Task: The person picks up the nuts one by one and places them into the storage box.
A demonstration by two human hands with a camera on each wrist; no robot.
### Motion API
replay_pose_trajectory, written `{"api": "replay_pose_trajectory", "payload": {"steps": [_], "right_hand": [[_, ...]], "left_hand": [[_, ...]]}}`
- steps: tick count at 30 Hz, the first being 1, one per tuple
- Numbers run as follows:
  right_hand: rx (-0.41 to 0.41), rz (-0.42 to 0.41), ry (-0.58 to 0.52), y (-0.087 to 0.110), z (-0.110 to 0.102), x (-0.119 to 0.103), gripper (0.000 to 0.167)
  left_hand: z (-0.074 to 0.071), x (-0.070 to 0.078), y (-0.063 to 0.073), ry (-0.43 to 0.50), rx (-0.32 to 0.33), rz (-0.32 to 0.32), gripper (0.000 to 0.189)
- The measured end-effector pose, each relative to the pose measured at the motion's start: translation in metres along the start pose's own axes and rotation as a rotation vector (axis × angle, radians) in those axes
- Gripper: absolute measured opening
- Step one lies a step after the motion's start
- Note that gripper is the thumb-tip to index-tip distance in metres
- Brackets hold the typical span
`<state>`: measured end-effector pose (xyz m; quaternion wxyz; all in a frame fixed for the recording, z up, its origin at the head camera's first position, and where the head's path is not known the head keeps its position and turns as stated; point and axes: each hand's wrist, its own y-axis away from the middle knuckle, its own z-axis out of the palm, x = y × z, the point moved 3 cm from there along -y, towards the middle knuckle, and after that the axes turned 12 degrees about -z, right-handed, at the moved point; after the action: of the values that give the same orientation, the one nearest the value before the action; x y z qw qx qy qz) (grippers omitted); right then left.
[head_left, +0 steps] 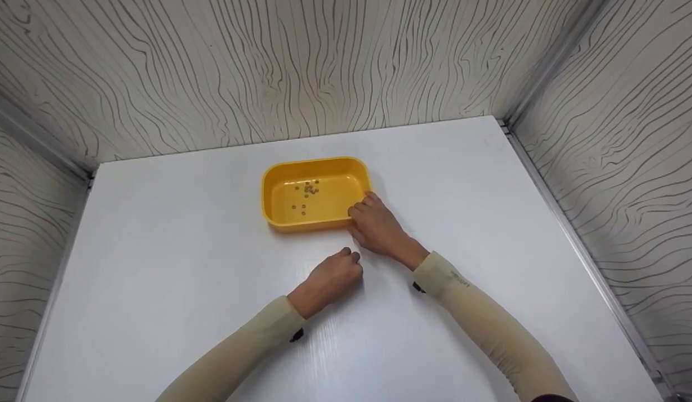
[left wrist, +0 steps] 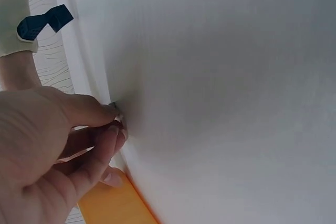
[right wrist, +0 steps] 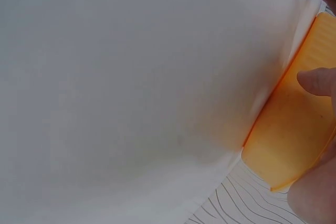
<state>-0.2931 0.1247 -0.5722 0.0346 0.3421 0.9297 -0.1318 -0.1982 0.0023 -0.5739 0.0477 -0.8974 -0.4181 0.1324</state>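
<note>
A yellow plastic basin [head_left: 323, 225] stands toward the back of the white table, with several small grey metal nuts [head_left: 307, 190] scattered on its floor. My right hand [head_left: 378, 228] grips the basin's near right corner; the thumb [right wrist: 315, 81] lies against the outer wall and the fingers reach over the rim. Just in front of the basin, my left hand [head_left: 332, 277] is low over the table. Its thumb and fingertips pinch a small dark metal nut [left wrist: 113, 105], mostly covered by the fingers. The nut's ring edge also peeks out at the top corner of the right wrist view.
The white table [head_left: 173, 251] is bounded by wood-grain patterned panels [head_left: 301, 67] at the back and both sides. Metal frame strips [head_left: 580, 251] run along its side edges. Both forearms wear beige sleeves [head_left: 480, 318].
</note>
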Motion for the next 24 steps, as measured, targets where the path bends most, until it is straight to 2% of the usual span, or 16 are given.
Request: {"api": "replay_pose_trajectory", "payload": {"steps": [6,10,15,19,24], "right_hand": [[0.008,-0.003,0.009,0.0013,0.0008,0.0005,0.016],[0.011,-0.006,0.004,0.0014,0.0010,0.0006,0.017],[0.011,-0.003,-0.001,0.0008,0.0002,0.0001,0.018],[0.002,0.002,0.000,0.0004,-0.0005,-0.0007,0.018],[0.004,0.001,0.002,0.0003,-0.0003,-0.0013,0.017]], "left_hand": [[-0.0024,0.0033,0.0017,-0.022,0.045,0.041,0.015],[-0.0029,0.0062,0.0021,-0.086,0.076,0.075,0.017],[-0.0016,0.0096,0.0011,-0.146,0.072,0.119,0.019],[-0.0013,0.0100,0.0011,-0.159,0.075,0.135,0.019],[-0.0003,0.0090,0.0031,-0.170,0.116,0.147,0.019]]}}
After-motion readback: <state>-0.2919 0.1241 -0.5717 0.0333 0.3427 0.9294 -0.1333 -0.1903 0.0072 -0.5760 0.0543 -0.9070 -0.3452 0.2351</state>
